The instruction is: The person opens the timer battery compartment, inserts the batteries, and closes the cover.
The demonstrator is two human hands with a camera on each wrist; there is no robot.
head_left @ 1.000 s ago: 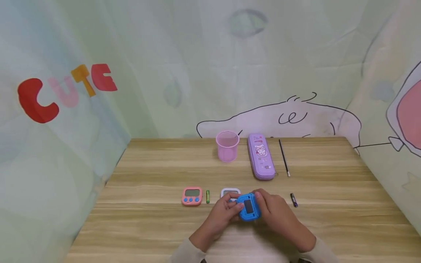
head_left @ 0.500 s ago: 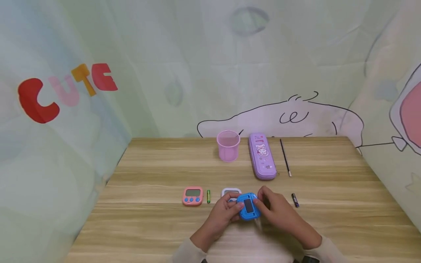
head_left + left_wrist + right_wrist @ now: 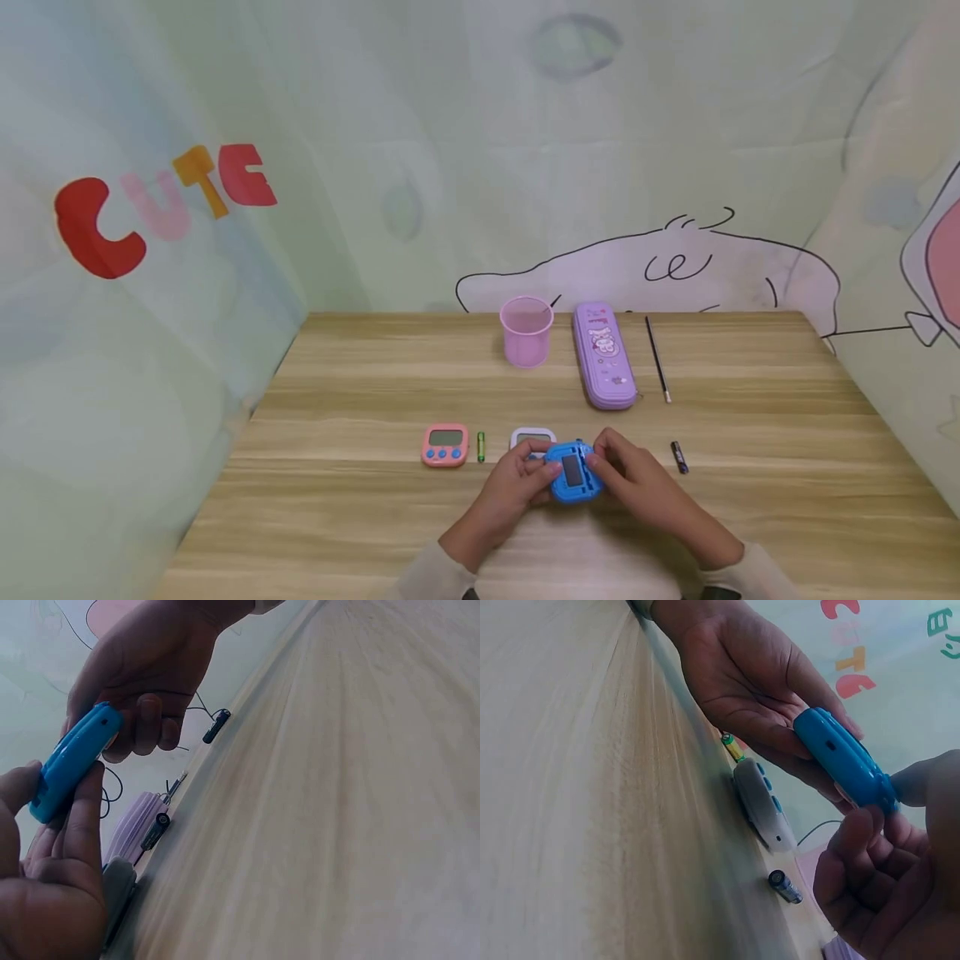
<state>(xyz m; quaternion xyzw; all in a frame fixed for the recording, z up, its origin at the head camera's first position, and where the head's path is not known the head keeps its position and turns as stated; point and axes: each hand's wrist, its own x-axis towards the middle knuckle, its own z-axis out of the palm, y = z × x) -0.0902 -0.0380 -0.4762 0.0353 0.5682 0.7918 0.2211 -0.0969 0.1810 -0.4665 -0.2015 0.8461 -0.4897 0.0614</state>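
A blue digital timer [image 3: 576, 472] is held up over the table, its back with a dark rectangular magnet facing up. My left hand [image 3: 517, 483] grips its left side, thumb on the back and fingers underneath. At its right edge, my right hand [image 3: 637, 479] pinches with the thumb on the back and fingers curled below. A narrow dark slot shows along that edge by the thumb. Partly covered by the left fingers, a white timer [image 3: 534, 433] lies just behind. Beside it a dark battery [image 3: 785, 886] shows in the right wrist view, hidden in the head view.
To the left lie a pink timer [image 3: 446, 446] and a green battery [image 3: 481, 447]. Another dark battery [image 3: 679, 457] is on the right. Along the back are a pink cup [image 3: 527, 337], a purple pencil case [image 3: 604, 358] and a black pencil [image 3: 657, 358]. Printed curtains surround the table.
The right hand has shifted from the timer's top right corner down to its right edge, thumb now on the back. A dark gap has appeared along that edge. The left hand keeps its grip.
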